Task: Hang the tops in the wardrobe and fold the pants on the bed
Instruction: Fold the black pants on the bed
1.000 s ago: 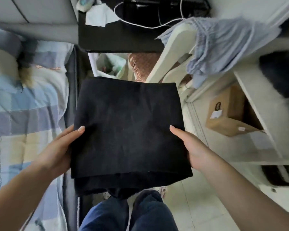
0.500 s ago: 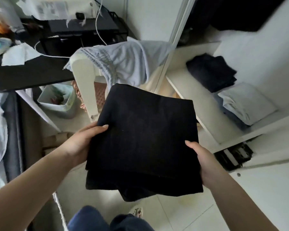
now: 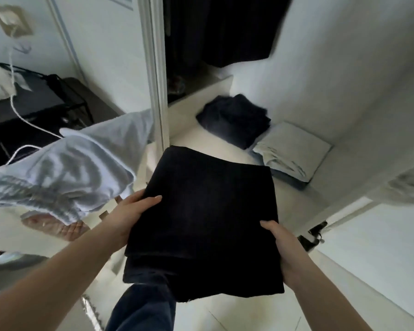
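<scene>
A folded pair of black pants (image 3: pixel 206 216) is held level in front of me, just before the open wardrobe's white shelf (image 3: pixel 196 137). My left hand (image 3: pixel 129 211) grips its left edge, thumb on top and fingers underneath. My right hand (image 3: pixel 282 249) grips the right edge the same way. On the shelf lie a folded dark garment (image 3: pixel 234 120) and a folded light grey one (image 3: pixel 294 154). Dark clothes (image 3: pixel 220 29) hang above in the wardrobe.
A pale blue garment (image 3: pixel 65 170) is draped over a chair at my left. The wardrobe's white door frame (image 3: pixel 155 72) stands upright between chair and shelf. A black desk (image 3: pixel 34 99) with a white cable sits far left. White floor tiles lie below.
I have turned right from the bed toward the wardrobe, carrying the folded black pants. The shelf with folded clothes now sits straight ahead and closer. Both hands keep the same grip.
</scene>
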